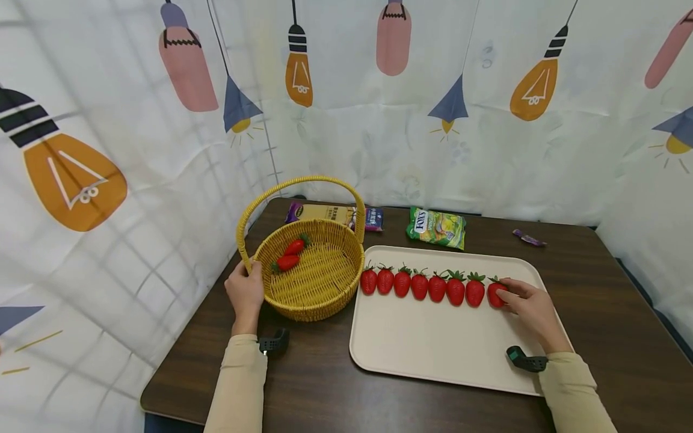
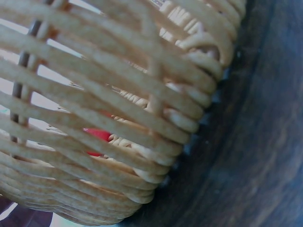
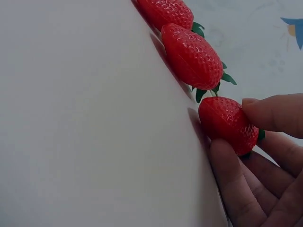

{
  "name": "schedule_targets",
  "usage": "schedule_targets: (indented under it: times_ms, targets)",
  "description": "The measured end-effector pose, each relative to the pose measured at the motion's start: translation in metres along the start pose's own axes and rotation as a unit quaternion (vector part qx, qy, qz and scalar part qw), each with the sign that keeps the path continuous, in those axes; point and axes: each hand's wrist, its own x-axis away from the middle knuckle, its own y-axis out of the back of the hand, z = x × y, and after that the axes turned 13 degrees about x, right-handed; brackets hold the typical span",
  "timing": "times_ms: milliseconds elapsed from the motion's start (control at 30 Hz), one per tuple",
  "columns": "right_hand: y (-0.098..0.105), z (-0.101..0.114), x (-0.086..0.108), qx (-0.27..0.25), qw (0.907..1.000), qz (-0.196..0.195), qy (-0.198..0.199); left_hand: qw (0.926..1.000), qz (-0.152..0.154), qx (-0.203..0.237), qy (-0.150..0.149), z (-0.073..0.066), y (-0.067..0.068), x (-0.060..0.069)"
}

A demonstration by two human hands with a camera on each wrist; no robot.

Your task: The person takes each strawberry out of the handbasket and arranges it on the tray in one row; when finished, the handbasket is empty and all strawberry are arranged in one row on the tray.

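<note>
Right hand (image 1: 527,305) pinches rightmost glossy red plastic-looking strawberry (image 1: 495,294), on cream rectangular tray (image 1: 433,343), at its 10 o'clock, long axis roughly 12–6. Left hand (image 1: 246,291), well apart, grips round yellow woven basket (image 1: 303,310) at basket's 8 o'clock; basket lies at right hand's 9–10.

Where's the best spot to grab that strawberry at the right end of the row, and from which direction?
I'd pinch the end strawberry by its plump red sides, coming from the right: the neighbouring strawberry crowds its left, while none stands on its right. It rounds off toward the tip, so the wider middle should slip less. The right hand holds it from that side.
</note>
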Motion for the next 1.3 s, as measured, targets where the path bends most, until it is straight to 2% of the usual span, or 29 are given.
schedule_targets:
  times_ms: [233,533,767,1100,1300]
  targets:
    - [-0.0007,0.0014,-0.0005,0.009,0.9998,-0.016,0.006,1.0,0.003,0.002,-0.006,-0.0018,0.0004,-0.0004]
    - [-0.0038,0.0012,-0.0022,-0.013,0.9992,-0.027,0.028,0.9999,0.001,0.005,-0.015,-0.0023,0.0005,-0.0007]
    - [-0.0059,-0.0018,-0.0028,-0.034,0.9978,-0.037,0.042,0.9999,-0.003,0.006,-0.01,-0.0015,-0.0005,-0.0012]
    - [-0.008,0.0003,-0.0011,-0.045,0.9969,-0.029,0.058,1.0,0.002,0.005,-0.001,-0.0012,0.0006,0.0015]
    - [-0.006,0.0,-0.0011,-0.039,0.998,-0.041,0.028,1.0,-0.001,0.007,-0.001,-0.0013,0.0002,0.001]
